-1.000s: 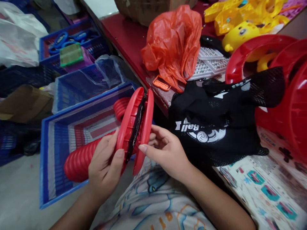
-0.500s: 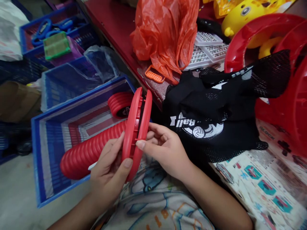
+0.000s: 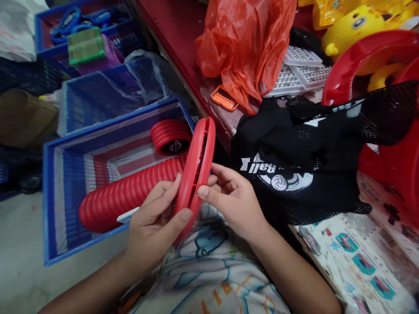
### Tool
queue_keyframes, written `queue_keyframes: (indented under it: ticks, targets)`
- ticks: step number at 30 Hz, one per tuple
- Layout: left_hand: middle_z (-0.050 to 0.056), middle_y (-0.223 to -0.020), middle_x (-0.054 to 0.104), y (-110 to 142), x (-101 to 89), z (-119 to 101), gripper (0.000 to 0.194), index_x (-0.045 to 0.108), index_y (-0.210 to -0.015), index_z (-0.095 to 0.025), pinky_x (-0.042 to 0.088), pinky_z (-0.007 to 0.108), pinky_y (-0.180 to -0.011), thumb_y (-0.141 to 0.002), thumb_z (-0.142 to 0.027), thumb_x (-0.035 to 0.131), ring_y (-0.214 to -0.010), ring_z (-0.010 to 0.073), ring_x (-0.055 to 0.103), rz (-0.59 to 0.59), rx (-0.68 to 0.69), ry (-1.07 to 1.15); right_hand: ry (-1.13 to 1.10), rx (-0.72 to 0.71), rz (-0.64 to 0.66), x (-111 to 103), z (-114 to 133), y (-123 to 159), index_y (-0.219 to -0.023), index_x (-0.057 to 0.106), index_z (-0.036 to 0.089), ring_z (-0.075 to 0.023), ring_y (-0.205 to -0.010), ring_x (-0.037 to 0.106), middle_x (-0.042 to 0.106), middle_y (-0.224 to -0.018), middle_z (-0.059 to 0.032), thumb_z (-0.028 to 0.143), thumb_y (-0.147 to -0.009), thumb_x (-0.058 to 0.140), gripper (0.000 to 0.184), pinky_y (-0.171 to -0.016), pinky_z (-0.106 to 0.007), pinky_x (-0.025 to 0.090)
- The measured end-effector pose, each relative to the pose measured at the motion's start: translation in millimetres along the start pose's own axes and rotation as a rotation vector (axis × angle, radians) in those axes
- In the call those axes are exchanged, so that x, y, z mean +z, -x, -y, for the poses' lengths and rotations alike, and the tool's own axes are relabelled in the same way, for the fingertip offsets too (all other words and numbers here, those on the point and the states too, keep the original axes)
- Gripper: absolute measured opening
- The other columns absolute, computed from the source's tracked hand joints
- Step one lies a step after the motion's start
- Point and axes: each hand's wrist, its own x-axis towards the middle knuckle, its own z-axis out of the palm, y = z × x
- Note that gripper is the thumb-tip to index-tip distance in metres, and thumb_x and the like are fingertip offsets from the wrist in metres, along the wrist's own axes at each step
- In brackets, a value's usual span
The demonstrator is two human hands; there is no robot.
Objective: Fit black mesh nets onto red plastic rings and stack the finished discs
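Note:
Both hands hold a red plastic disc [image 3: 198, 161] made of two round halves pressed face to face, seen edge-on above my lap. My left hand [image 3: 157, 224] grips its lower left rim, thumb on the edge. My right hand [image 3: 231, 200] pinches the right rim with thumb and fingers. Behind the disc, a long stack of the same red discs [image 3: 131, 194] lies on its side in a blue crate [image 3: 52, 209], with a shorter stack [image 3: 170, 136] beside it.
Black mesh fabric [image 3: 304, 161] with white print lies on the red table [image 3: 173, 26] to the right. An orange plastic bag [image 3: 245, 43], white grid parts [image 3: 299, 69], red hoops [image 3: 376, 56] and yellow toys [image 3: 356, 26] sit behind. More blue crates [image 3: 98, 96] stand at left.
The two red halves stood apart with a black strip between them; now they are closed together. The view shifted slightly, and both hands kept their grip.

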Motion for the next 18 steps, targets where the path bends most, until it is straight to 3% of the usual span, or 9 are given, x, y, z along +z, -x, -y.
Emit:
queue_keyframes:
  ticks: [11,18]
  targets:
    - [-0.003,-0.088,0.059,-1.9,-2.0,1.8,0.050,0.056,-0.126,-0.045,0.053,0.020,-0.073,-0.081,-0.028,0.070,-0.081,0.0087,0.059,0.019,-0.039,0.014,0.051,0.010,-0.034,-0.8,1.5,-1.9,-0.109,0.067,0.017,-0.0077,-0.063,0.057,0.061,-0.071,0.0056,0.031,-0.055,0.090,0.060,-0.064,-0.023,0.051]
    - [-0.001,-0.091,0.060,0.3,-4.3,3.0,0.050,0.058,-0.126,-0.039,0.053,0.021,-0.075,-0.079,-0.031,0.071,-0.084,0.0106,0.059,0.019,-0.117,0.017,0.097,0.029,-0.029,-4.1,0.6,-4.9,-0.112,0.065,0.014,-0.0094,-0.062,0.060,0.062,-0.070,0.0042,0.034,-0.059,0.088,0.061,-0.064,-0.025,0.053]
